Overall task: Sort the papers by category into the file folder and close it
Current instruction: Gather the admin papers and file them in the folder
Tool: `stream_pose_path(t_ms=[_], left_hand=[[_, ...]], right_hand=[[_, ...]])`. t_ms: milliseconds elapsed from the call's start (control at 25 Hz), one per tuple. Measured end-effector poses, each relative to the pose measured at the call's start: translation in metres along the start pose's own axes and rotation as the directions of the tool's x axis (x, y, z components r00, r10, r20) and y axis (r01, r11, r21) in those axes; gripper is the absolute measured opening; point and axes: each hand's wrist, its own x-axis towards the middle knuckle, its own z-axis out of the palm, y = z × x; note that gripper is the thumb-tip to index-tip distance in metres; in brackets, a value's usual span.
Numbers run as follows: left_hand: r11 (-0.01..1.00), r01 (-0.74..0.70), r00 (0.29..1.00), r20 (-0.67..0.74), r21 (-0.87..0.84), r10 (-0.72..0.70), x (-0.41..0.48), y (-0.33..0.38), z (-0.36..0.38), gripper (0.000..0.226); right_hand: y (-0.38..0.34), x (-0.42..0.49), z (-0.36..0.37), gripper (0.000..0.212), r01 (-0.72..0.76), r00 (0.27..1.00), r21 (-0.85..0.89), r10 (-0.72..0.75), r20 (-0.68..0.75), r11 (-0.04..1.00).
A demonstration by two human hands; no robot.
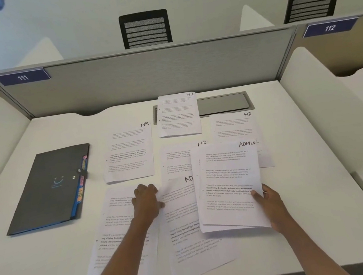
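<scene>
Sorting has barely begun: file folder (48,188) lies shut at the worktop's (317,189) left, nothing filed. Left hand (147,201) pinches a loose ADMIN sheet's (185,222) edge; right hand (268,206) clamps a small ADMIN stack (228,186). HR sheets (129,152) lie scattered beyond.

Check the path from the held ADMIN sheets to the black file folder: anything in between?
Yes: the left hand and loose printed sheets lie between the ADMIN-marked white sheets in the right hand and the black file folder, which is shut.
</scene>
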Motion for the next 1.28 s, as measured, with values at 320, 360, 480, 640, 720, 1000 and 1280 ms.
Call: stream_pose_path(t_ms=[320,360,480,640,720,1000,1280], left_hand=[[0.73,-0.135,0.987,-0.153,-0.67,0.042,-0.031,0.012,-0.058,0.014],[0.705,-0.175,0.983,-0.167,-0.687,0.081,-0.033,0.012,-0.076,0.013],[0.632,-0.265,0.964,-0.195,-0.728,0.181,-0.035,0.004,-0.131,0.009],[0.466,-0.35,0.936,-0.284,-0.813,0.209,-0.042,-0.01,-0.205,0.016],[0.318,-0.377,0.921,-0.316,-0.87,0.229,-0.048,-0.013,-0.232,0.022],[-0.012,-0.222,0.941,-0.217,-0.975,0.261,-0.02,-0.016,-0.242,0.035],[0.086,0.032,0.989,0.044,-0.996,0.144,0.048,-0.007,-0.154,0.023]], right_hand=[[-0.006,0.008,0.008,0.024,0.0,0.999,0.087,0.004,-0.05,0.996],[-0.006,0.01,0.01,0.024,0.009,0.998,0.11,-0.001,-0.069,0.994],[-0.001,0.015,0.017,0.021,0.027,0.991,0.148,-0.007,-0.136,0.989],[-0.003,0.022,0.039,0.019,0.039,0.987,0.12,-0.019,-0.159,0.992],[-0.008,0.023,0.06,0.02,0.041,0.99,0.091,-0.029,-0.136,0.995],[-0.018,0.018,0.14,0.017,0.04,0.999,-0.004,-0.04,0.031,0.999],[-0.022,0.014,0.165,0.029,0.01,0.994,-0.085,-0.001,0.105,0.996]])
